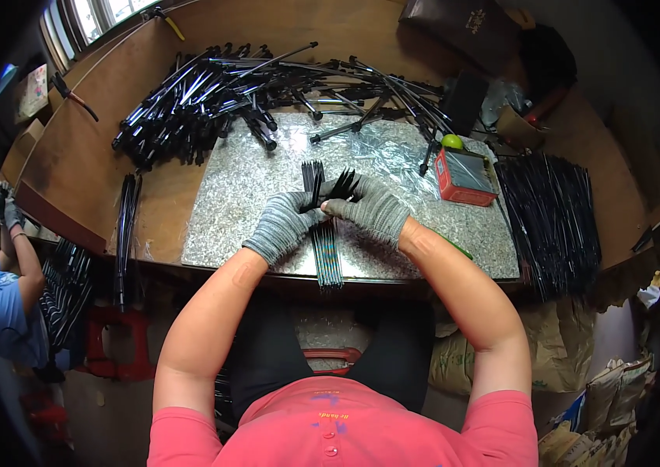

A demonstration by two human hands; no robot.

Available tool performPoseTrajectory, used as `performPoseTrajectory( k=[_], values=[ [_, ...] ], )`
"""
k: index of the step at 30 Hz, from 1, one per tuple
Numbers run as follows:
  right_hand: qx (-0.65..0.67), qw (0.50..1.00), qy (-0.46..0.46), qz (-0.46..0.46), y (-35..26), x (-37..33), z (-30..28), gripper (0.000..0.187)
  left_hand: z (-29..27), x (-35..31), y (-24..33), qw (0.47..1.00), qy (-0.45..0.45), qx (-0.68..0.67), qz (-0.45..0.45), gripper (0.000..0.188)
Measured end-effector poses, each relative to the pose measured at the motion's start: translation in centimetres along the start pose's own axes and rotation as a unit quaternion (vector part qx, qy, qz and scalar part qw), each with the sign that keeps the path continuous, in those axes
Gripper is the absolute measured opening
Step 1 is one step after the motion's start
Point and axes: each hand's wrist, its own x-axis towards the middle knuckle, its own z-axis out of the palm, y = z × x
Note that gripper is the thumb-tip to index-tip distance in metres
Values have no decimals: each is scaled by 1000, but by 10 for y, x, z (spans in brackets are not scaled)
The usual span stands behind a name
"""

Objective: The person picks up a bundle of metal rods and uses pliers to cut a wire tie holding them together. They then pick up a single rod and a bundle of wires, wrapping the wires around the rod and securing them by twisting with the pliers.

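From my far seat I look down through the head camera and see both hands meeting over the granite slab (228,206), near its front edge. The left hand (277,227), in a grey knitted glove, has its fingers closed, with the thumb laid across the bundle of thin rods (327,257). This bundle lies in the middle, pointing toward the body, and its near end passes a little over the edge of the slab. The right hand (370,210), gloved also, has the fingers curled and the thumb pressed to them; it pinches a small fan of black tips (344,184), but their lower part is hidden, so I cannot tell how far they reach. One bare fingertip shows where the hands touch. Behind them I see a large heap of black and silver rods (190,101), clear plastic (392,159), a red box (466,187) and, just beside it, a yellow-green round thing (452,141). A thick pile of dark rods (552,218) lies at the right, a slim dark bundle (126,233) at the left, and farther left a co-worker (7,311) in blue.
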Motion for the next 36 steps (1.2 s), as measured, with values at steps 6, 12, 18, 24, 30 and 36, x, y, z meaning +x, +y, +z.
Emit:
performPoseTrajectory(
  k=[6, 12, 18, 24, 30, 36],
  values=[
    [-69, 996, -48, -30, 11, 7, -4, 21, -7, 15, -13, 952, 58, 251, 164, 36],
    [-189, 969, -52, -150, 11, 13, -2, 21, -14, -1, 48, 965, 17, 94, 244, 37],
    [-188, 980, -60, 18, 11, 15, -2, 25, -5, -5, 54, 984, -28, -164, 54, 30],
    [-133, 988, -30, -74, 2, -2, -7, 25, -1, -6, 44, 983, -24, -164, 81, 27],
    [-479, 854, 202, -24, -15, -26, -117, 21, 2, -28, 47, 974, 0, -212, 75, 26],
    [-649, 667, 226, 287, 46, -34, -239, 20, 12, -29, 47, 977, 27, -205, 61, 24]
  ],
)
